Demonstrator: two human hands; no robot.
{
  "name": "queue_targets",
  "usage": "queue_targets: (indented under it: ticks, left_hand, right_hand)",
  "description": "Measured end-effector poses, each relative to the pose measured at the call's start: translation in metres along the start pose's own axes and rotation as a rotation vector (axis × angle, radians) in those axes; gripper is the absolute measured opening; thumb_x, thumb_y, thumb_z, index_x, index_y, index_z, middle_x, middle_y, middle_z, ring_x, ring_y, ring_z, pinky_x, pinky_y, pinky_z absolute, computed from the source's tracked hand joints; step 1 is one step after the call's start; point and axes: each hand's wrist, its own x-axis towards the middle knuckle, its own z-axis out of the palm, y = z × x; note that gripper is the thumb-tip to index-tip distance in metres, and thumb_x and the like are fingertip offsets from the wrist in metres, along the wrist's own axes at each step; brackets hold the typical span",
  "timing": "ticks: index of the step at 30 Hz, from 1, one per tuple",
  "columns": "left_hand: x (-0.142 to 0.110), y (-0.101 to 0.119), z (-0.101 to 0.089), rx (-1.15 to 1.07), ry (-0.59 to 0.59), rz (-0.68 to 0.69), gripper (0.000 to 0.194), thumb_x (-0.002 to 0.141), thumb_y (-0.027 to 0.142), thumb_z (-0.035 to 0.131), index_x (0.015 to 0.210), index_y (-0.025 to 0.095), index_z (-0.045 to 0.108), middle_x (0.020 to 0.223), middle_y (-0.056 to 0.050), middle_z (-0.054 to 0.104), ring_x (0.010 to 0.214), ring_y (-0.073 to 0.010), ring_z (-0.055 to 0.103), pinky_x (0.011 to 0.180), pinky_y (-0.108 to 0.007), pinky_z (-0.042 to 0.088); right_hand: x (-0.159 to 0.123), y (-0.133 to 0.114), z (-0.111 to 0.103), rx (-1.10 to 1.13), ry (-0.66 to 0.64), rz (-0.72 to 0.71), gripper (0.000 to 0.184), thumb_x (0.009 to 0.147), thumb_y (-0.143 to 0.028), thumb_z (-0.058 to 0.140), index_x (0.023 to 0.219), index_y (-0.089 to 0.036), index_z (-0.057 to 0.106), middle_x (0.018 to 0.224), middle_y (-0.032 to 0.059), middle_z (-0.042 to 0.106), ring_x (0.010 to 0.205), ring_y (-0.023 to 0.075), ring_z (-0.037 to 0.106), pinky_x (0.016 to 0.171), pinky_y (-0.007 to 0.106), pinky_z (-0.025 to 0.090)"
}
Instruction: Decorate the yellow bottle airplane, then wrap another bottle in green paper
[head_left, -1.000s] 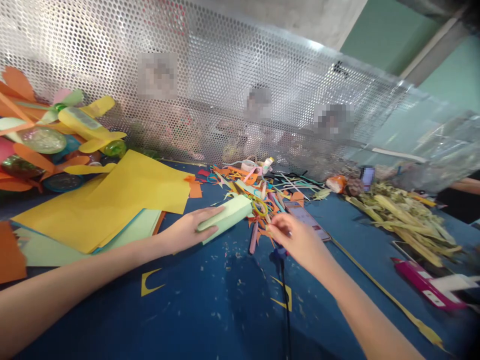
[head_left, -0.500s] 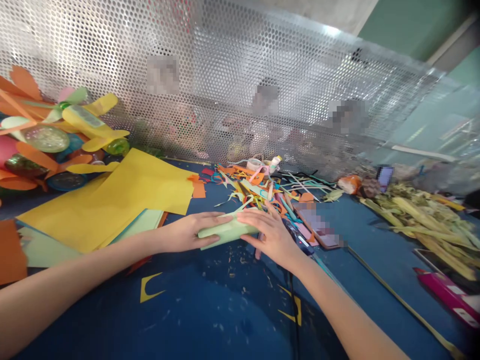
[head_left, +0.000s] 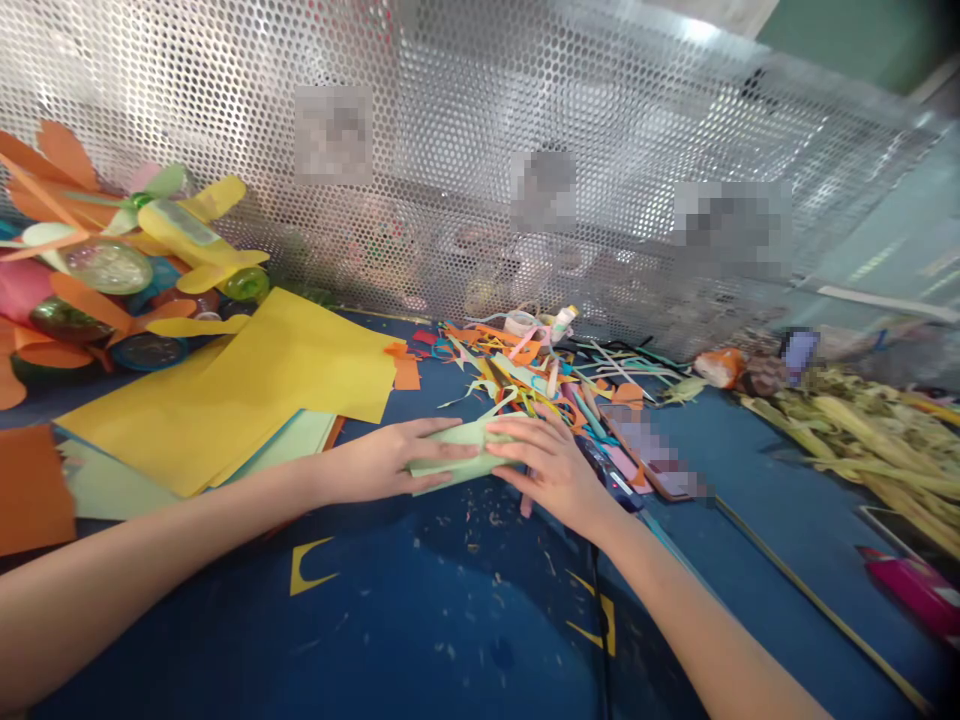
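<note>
A folded piece of light green paper [head_left: 471,440] lies low over the blue table, held between both hands. My left hand [head_left: 382,460] grips its left end, fingers on its face and edge. My right hand [head_left: 551,465] is closed on the right end, fingertips bent over the front. The paper's right edge is hidden under those fingers. Just behind it lies a heap of colourful paper scraps [head_left: 517,370]. Left of the hands, large yellow sheets [head_left: 300,360] rest on light green sheets [head_left: 285,450].
Bottle crafts with paper petals [head_left: 105,270] crowd the back left. A phone [head_left: 656,455] lies right of the hands, with a thin stick [head_left: 810,595] beyond. Dried husks [head_left: 862,430] fill the far right. Perforated metal [head_left: 465,120] stands behind. Yellow offcuts [head_left: 300,570] lie in front.
The view has shifted slightly, so things sit a little further right. My left hand's fingers have moved further across the face of the green paper. Both hands keep hold of it.
</note>
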Motion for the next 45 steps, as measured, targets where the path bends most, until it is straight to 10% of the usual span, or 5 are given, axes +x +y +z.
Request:
queue_targets:
  ticks: [13, 21, 31, 36, 45]
  left_hand:
    - [-0.005, -0.003, 0.008, 0.587, 0.21, 0.233, 0.039, 0.093, 0.039, 0.047, 0.122, 0.014, 0.057, 0.125, -0.019, 0.058, 0.109, -0.0277, 0.061, 0.087, -0.042, 0.054]
    - [-0.011, -0.005, 0.001, 0.556, 0.386, 0.333, 0.031, 0.088, 0.03, 0.059, 0.11, 0.008, 0.061, 0.106, -0.013, 0.07, 0.099, -0.0221, 0.066, 0.085, -0.034, 0.057]
    - [-0.013, -0.019, -0.001, 0.267, 0.379, 0.151, 0.032, 0.086, 0.035, 0.061, 0.111, 0.016, 0.063, 0.111, -0.01, 0.068, 0.098, -0.0192, 0.066, 0.086, -0.033, 0.055]
    - [-0.009, -0.021, -0.003, 0.192, 0.358, 0.059, 0.03, 0.085, 0.037, 0.061, 0.108, 0.018, 0.064, 0.109, -0.008, 0.068, 0.097, -0.019, 0.065, 0.086, -0.033, 0.053]
    - [-0.009, -0.018, -0.011, 0.08, 0.067, -0.191, 0.059, 0.069, 0.05, 0.071, 0.118, 0.026, 0.048, 0.13, -0.006, 0.051, 0.114, -0.0242, 0.053, 0.091, -0.037, 0.048]
  right_hand:
    - [-0.006, 0.011, -0.004, -0.186, -0.034, -0.182, 0.028, 0.09, -0.023, 0.055, 0.117, -0.021, 0.063, 0.122, 0.0064, 0.064, 0.115, 0.0203, 0.058, 0.101, 0.04, 0.047]
    - [-0.016, 0.026, 0.001, -0.184, 0.068, -0.141, 0.031, 0.087, -0.021, 0.06, 0.118, -0.015, 0.062, 0.12, 0.0113, 0.064, 0.116, 0.0231, 0.057, 0.098, 0.039, 0.051]
    - [-0.019, 0.032, 0.004, -0.114, 0.228, 0.285, 0.036, 0.079, -0.042, 0.066, 0.106, -0.018, 0.068, 0.107, 0.0119, 0.071, 0.102, 0.0273, 0.066, 0.093, 0.043, 0.053]
    - [-0.017, 0.035, 0.002, 0.299, 0.195, 0.546, 0.042, 0.093, -0.037, 0.046, 0.132, -0.023, 0.048, 0.128, 0.0097, 0.059, 0.11, 0.0219, 0.061, 0.093, 0.037, 0.053]
    - [-0.013, 0.023, 0.004, 0.249, -0.063, 0.306, 0.048, 0.085, -0.032, 0.061, 0.132, -0.031, 0.049, 0.142, 0.0065, 0.043, 0.131, 0.0243, 0.041, 0.107, 0.045, 0.037]
